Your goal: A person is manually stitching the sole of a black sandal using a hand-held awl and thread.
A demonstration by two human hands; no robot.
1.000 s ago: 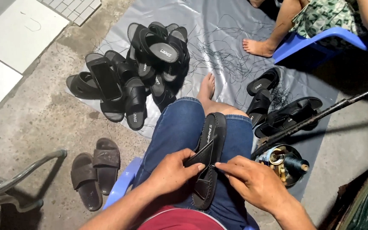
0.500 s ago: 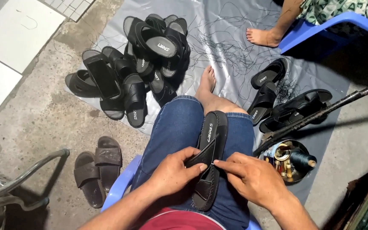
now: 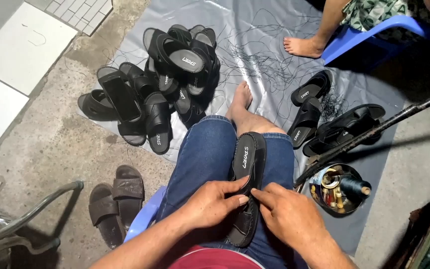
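A black slide sandal of smooth, leather-like material lay lengthwise along the person's right thigh, heel end pointing away and its stitched strap nearest the body, resting on blue denim shorts. The left hand curled over the sandal's left edge, fingers bent and the grip closed on the strap. The right hand came in from the other side, its thumb and forefinger pinched together at the strap's edge, touching the left hand's fingertips; whether anything thin was held in that pinch could not be made out. Both forearms angled inward from the bottom of the frame, and a bare foot stretched out ahead onto a crinkled grey plastic sheet spread over rough concrete.

A heap of matching black sandals sat on the sheet to the left, and a smaller cluster lay to the right amid loose black thread. A round tin holding a dark thread spool stood just beside the right knee, under a long dark rod. A worn brown pair of sandals rested on the concrete. Another person's bare foot showed near a blue plastic stool.
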